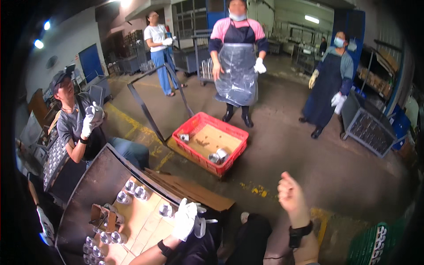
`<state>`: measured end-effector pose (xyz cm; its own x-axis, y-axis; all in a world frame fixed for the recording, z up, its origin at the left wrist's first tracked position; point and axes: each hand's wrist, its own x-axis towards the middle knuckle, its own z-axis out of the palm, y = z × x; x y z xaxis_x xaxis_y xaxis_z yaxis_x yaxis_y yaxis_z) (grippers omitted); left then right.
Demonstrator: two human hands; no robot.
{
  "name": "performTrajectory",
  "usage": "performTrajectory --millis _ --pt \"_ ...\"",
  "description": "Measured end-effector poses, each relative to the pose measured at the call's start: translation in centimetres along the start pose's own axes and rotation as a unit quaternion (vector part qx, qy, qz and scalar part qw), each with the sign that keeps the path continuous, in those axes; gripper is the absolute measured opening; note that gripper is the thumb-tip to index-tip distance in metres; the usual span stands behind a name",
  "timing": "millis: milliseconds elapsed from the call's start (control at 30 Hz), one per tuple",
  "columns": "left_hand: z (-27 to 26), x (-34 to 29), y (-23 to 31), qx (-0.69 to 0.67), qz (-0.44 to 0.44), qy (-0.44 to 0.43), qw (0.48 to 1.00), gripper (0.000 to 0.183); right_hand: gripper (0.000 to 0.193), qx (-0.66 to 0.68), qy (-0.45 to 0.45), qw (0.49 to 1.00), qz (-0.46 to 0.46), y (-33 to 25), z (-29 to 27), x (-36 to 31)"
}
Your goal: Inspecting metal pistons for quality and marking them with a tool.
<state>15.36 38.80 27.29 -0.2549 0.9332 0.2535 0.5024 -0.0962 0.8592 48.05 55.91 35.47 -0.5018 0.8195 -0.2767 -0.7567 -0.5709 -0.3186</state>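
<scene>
My left hand (184,222), in a white glove, is at the right side of a metal bin lined with cardboard (148,221). It appears closed on pale, loose material at its right side; what that is I cannot make out. Close by on the cardboard stands a silver cylindrical metal part (166,210). More such parts (124,197) stand farther left, several of them around a small torn carton (102,218). My right hand (291,195) is bare and raised over the floor, fingers curled in and one digit pointing up. Nothing shows in it.
A red plastic crate (212,143) with a few metal parts sits on a black-handled cart (145,106). Folded cardboard (190,190) lies along the bin. A seated person (81,119) is at left; others stand ahead (238,57). Green crates (369,245) are at lower right.
</scene>
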Motion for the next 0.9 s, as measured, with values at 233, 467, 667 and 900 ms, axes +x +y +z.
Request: performTrajectory --millis 233,467,667,900 --pt "-0.3 -0.8 0.9 -0.013 -0.025 -0.022 0.999 0.035 0.022 0.120 0.188 0.943 0.248 15.1 -17.0 1.0" --pt "1.2 -3.7 -9.9 -0.595 -0.115 -0.088 0.790 0.034 0.023 0.160 0.088 0.937 0.299 20.8 -15.1 -4.0" --pt "-2.0 1.8 6.8 -0.695 -0.168 -0.043 0.698 0.046 0.018 -0.038 0.078 0.992 0.090 15.5 -4.0 -6.9" --pt "-6.5 -0.6 11.4 -0.836 -0.219 -0.102 0.492 0.037 0.033 -0.332 -0.096 0.933 -0.101 16.7 0.9 -11.3"
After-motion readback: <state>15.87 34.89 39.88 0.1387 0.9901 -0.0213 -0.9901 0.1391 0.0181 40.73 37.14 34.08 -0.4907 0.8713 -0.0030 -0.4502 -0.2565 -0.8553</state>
